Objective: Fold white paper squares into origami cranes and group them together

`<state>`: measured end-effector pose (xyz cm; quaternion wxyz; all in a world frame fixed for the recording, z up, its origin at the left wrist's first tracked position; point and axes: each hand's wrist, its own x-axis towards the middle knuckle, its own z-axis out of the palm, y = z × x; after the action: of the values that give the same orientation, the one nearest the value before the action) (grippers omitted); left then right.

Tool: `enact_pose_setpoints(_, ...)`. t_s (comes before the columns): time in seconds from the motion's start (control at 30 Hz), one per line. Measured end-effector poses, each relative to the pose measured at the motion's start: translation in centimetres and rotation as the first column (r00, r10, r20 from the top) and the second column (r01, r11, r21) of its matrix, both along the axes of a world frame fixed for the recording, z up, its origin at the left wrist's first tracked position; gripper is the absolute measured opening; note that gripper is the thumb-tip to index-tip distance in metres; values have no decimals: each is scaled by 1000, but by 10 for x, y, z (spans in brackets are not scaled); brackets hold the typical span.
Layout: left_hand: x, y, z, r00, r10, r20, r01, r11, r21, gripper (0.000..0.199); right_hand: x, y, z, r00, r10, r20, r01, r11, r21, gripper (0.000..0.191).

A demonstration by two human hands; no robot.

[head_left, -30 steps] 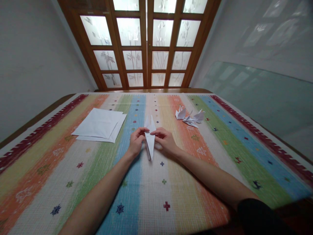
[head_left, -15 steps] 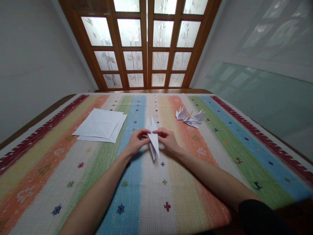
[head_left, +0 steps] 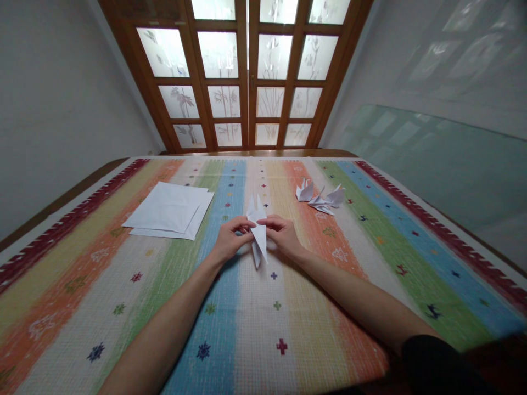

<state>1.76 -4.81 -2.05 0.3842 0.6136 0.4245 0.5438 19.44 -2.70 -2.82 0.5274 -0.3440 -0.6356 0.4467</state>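
Note:
A narrow piece of folded white paper [head_left: 259,237] is held between both hands near the middle of the table. Two thin points stick up at its far end, and a pointed flap hangs toward me at the near end. My left hand [head_left: 234,237] pinches its left edge between thumb and fingers. On the opposite edge, my right hand [head_left: 283,235] grips it the same way. The fingertips hide part of the paper's middle.
To the left lies a small stack of white paper sheets [head_left: 167,208]. Several folded paper cranes [head_left: 323,198] sit together at the back right. A striped tablecloth [head_left: 263,329] covers the table, with wooden glass-paned doors [head_left: 247,82] beyond its far edge.
The folded paper has tilted very slightly, its far points shifting a little to the right. Both hands keep nearly the same place and hold.

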Motion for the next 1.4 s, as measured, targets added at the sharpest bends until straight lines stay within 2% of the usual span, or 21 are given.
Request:
enact_pose_setpoints(0.13,0,-1,3,999,41,-11,-41,999,-5,8,0,-1,-1,1000,8,8,-8,1000,7,10)
enact_pose_setpoints(0.43,6,-2,6,988,153,-27,-154,988,-29,14,-5,-4,1,999,-39,0,39,998,-53,12)
enact_pose_setpoints(0.63,15,-5,4,982,175,77,-167,981,-95,18,-10,-8,4,996,-84,-28,80,990,-120,18)
enact_pose_setpoints(0.83,22,-8,1,965,206,165,-181,971,-155,22,-13,-11,4,995,-75,-59,65,986,-151,22)
enact_pose_setpoints(1.1,27,-11,1,957,230,175,-210,969,-128,21,-15,-16,3,990,-67,-125,49,988,-146,25)
enact_pose_setpoints(1.23,32,-16,2,953,247,175,-226,966,-127,22,-16,-19,4,986,-112,-125,96,987,-132,27)
enact_pose_setpoints(1.4,37,-17,1,929,287,235,-271,958,-100,27,-18,-22,5,980,-165,-112,142,972,-188,28)
